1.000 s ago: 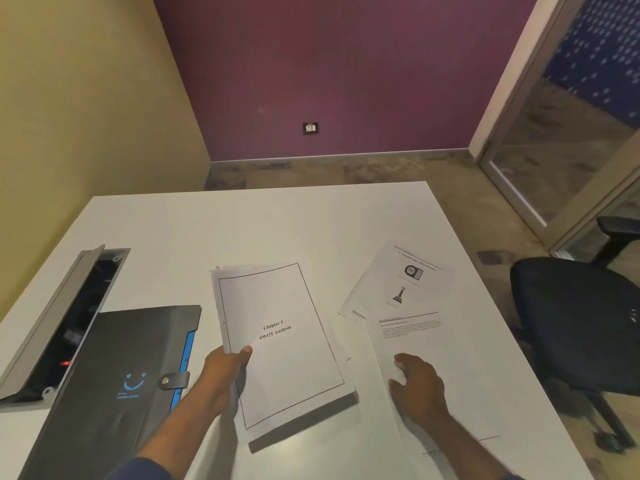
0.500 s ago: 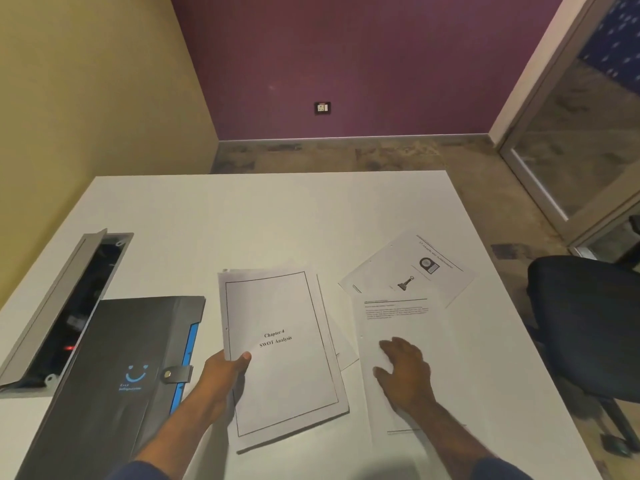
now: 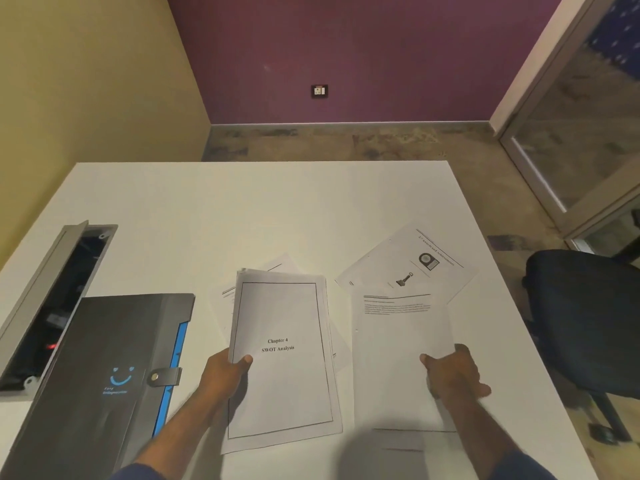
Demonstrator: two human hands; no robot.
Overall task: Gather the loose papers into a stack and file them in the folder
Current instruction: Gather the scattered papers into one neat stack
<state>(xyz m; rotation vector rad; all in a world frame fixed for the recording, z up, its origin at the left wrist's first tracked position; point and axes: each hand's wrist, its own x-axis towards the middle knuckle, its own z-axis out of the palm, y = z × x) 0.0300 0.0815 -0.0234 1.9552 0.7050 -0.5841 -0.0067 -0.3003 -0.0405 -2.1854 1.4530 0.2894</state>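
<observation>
Head view, stack (image 3: 282, 358) long axis pointing away, left hand (image 3: 225, 374) gripping

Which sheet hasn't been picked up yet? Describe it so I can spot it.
On the white table, look toward the right edge, near the dark chair. The tilted sheet there lies beyond the right hand; unlike its neighbours, it carries two small pictures.

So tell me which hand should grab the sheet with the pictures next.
Right. The right hand holds the text page just below the picture sheet; the left hand grips the SWOT stack, farther away.
</observation>
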